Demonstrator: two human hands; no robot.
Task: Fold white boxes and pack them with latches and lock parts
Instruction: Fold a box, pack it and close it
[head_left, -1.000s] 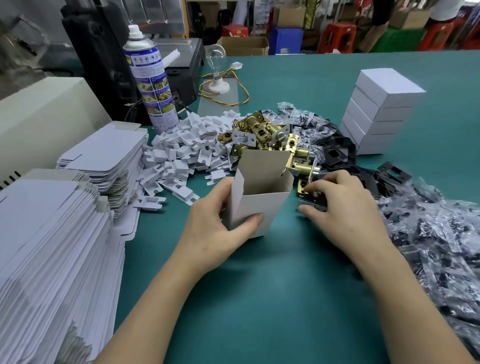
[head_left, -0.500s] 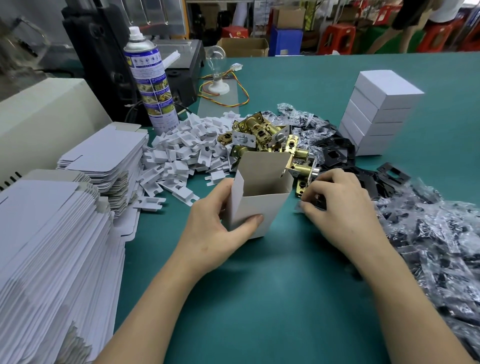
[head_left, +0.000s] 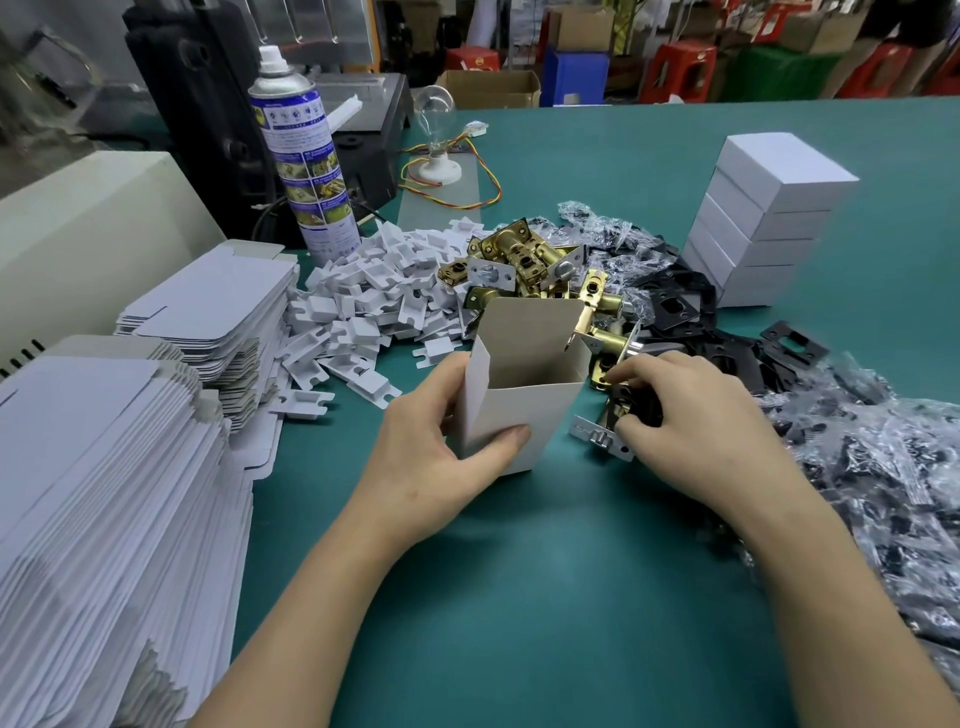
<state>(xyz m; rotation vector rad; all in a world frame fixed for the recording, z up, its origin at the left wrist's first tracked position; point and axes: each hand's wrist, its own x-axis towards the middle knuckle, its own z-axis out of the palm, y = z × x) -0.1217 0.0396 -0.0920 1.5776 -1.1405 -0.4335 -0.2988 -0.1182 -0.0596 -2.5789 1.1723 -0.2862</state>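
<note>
While held upright, white box (head_left: 524, 408): top flap open.
Left hand (head_left: 436, 462): thumb and fingers curled round white box.
Right hand (head_left: 696, 415): fingertips pinching latch (head_left: 597, 436) (silver faceplate showing).

1 wide-angle view from the person's head faces forward and down across the green table (head_left: 519, 623). It sits close above the left hand (head_left: 441, 462) and right hand (head_left: 696, 415). The far stools (head_left: 675, 73) look small, perhaps lens-shrunk.

An upright white box (head_left: 540, 410), top flap open, stands beside heaped brass latches (head_left: 521, 255).
</note>
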